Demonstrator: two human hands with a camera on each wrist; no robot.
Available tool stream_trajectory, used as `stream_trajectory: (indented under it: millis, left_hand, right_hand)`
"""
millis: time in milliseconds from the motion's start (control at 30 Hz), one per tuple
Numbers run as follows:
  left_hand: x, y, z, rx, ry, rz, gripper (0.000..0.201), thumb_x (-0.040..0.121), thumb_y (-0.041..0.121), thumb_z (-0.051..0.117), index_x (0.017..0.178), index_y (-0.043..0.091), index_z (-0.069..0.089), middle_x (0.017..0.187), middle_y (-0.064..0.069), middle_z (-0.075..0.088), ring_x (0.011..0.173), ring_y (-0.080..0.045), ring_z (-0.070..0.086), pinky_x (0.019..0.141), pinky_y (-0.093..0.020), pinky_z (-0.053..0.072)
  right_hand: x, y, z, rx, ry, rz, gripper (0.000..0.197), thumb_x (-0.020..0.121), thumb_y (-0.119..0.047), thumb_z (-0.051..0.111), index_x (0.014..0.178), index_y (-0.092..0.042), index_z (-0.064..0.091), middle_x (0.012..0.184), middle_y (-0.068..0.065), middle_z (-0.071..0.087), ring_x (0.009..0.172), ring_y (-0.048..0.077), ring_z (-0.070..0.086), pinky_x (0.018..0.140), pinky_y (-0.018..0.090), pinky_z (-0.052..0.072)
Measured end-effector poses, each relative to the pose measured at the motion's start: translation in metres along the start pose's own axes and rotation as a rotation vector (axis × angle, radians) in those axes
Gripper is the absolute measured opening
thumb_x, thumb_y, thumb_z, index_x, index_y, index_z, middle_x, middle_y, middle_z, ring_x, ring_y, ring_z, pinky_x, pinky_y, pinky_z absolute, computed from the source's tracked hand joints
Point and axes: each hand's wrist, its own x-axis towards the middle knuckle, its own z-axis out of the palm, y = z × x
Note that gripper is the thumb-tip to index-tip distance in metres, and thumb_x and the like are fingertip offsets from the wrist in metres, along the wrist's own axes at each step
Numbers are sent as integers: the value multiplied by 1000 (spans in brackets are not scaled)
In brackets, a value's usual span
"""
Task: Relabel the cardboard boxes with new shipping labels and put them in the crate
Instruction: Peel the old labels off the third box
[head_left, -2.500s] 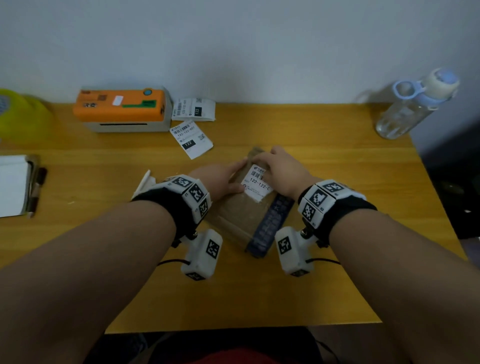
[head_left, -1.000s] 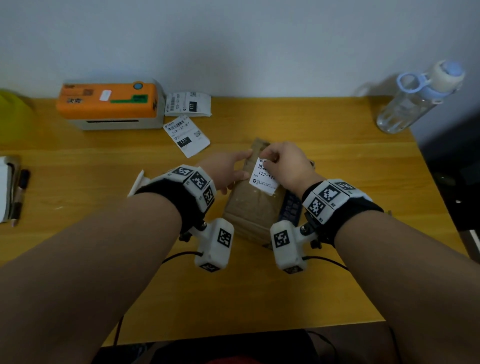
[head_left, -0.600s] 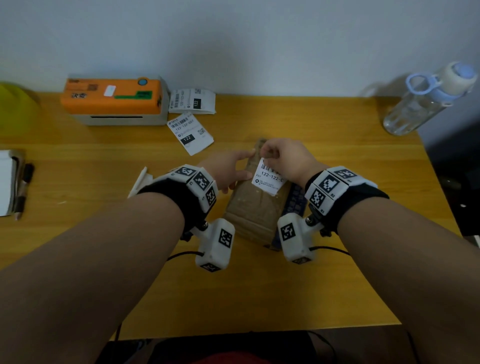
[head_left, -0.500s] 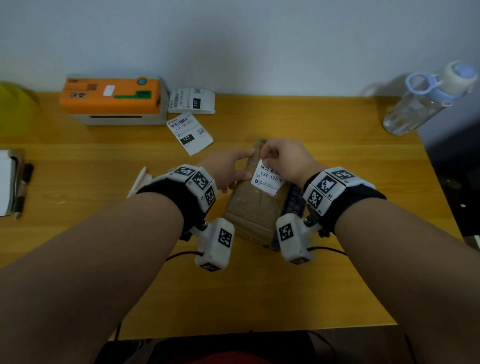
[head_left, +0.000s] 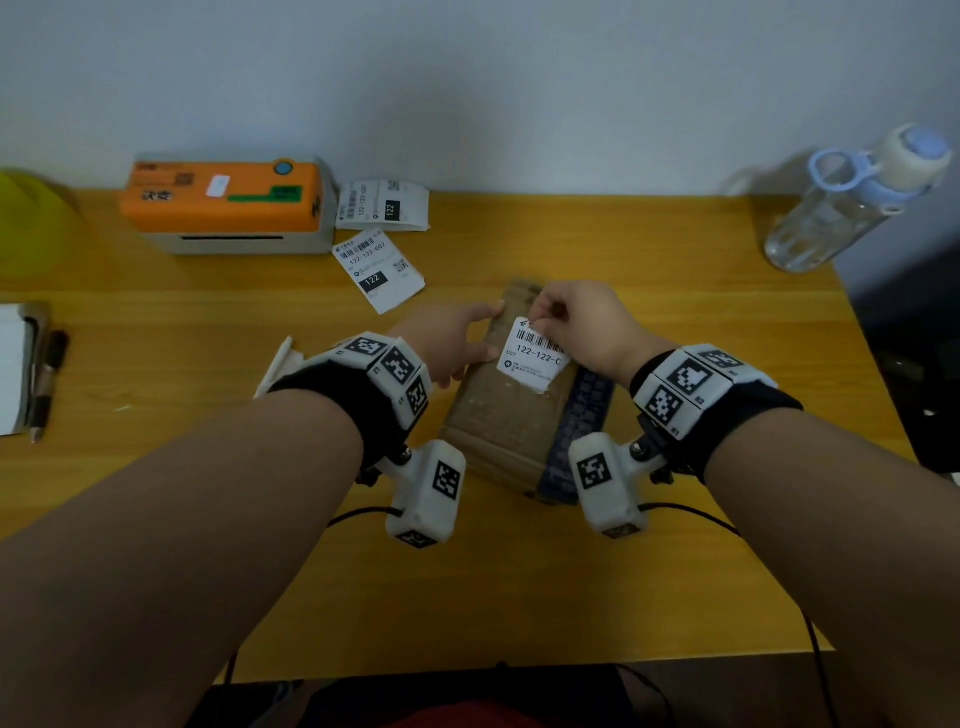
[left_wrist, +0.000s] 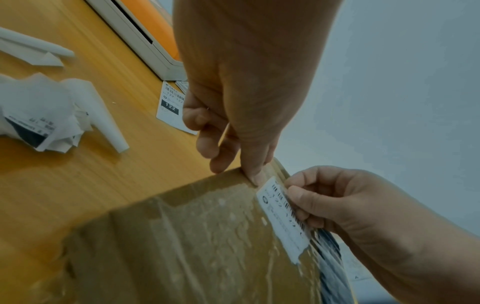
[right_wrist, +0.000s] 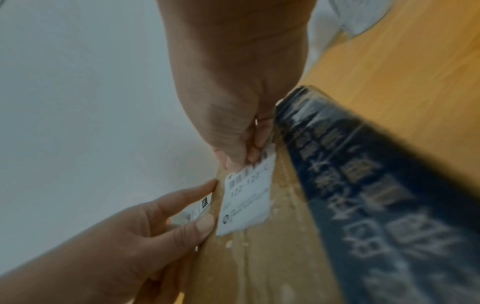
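Note:
A brown cardboard box (head_left: 498, 431) with a dark blue tape strip (right_wrist: 376, 205) along its right side lies mid-table. A white barcode label (head_left: 532, 356) sits on its top. My right hand (head_left: 540, 319) pinches the label's far edge between thumb and forefinger. My left hand (head_left: 467, 348) grips the box's left edge, thumb on top beside the label and fingers curled down the side. The left wrist view shows the label (left_wrist: 283, 218) under the right hand's fingertips (left_wrist: 298, 203). How much of the label sticks to the box I cannot tell.
At the back left stands an orange-topped label printer (head_left: 223, 205), with two loose labels (head_left: 382, 270) beside it. Crumpled backing paper (left_wrist: 39, 115) lies left of the box. A water bottle (head_left: 841, 208) stands back right, and a notebook with pen (head_left: 47, 384) lies far left.
Since 2.5 s ago the box has turned to point more straight away from me, and my right hand has gone from lying on the label to pinching its far edge. The last half second shows almost no motion.

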Motion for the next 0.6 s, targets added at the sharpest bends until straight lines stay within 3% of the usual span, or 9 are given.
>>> stream_trajectory:
  millis: [133, 267, 367, 600]
  left_hand:
    - [-1, 1, -2, 23, -2, 9, 60, 93, 37, 54, 146, 36, 25, 72, -2, 63, 57, -16, 59, 64, -32, 53]
    - [-1, 2, -3, 40, -7, 8, 61, 93, 36, 54, 146, 36, 24, 72, -3, 63, 59, -17, 61, 64, -32, 53]
    - [-2, 4, -4, 64, -8, 14, 60, 93, 36, 53, 146, 34, 25, 72, -2, 63, 59, -17, 60, 64, -32, 53]
    - [-4, 7, -5, 63, 5, 19, 59, 94, 33, 53, 146, 31, 26, 68, 6, 53, 53, -8, 53, 49, -21, 41]
  right_hand:
    - [-1, -3, -2, -67, 49, -69, 22, 92, -14, 57, 112, -10, 66, 99, 6, 65, 91, 20, 59, 75, 26, 42]
    - [4, -12, 3, -230, 12, -153, 13, 90, -15, 57, 98, -12, 68, 97, 5, 61, 89, 21, 55, 74, 31, 41]
    - [9, -14, 4, -226, -7, -97, 9, 90, -13, 57, 93, -9, 65, 89, 2, 58, 82, 18, 53, 69, 29, 38]
    - [20, -13, 9, -361, -103, -74, 8, 96, -18, 49, 88, -16, 49, 92, 3, 50, 80, 20, 47, 68, 32, 34]
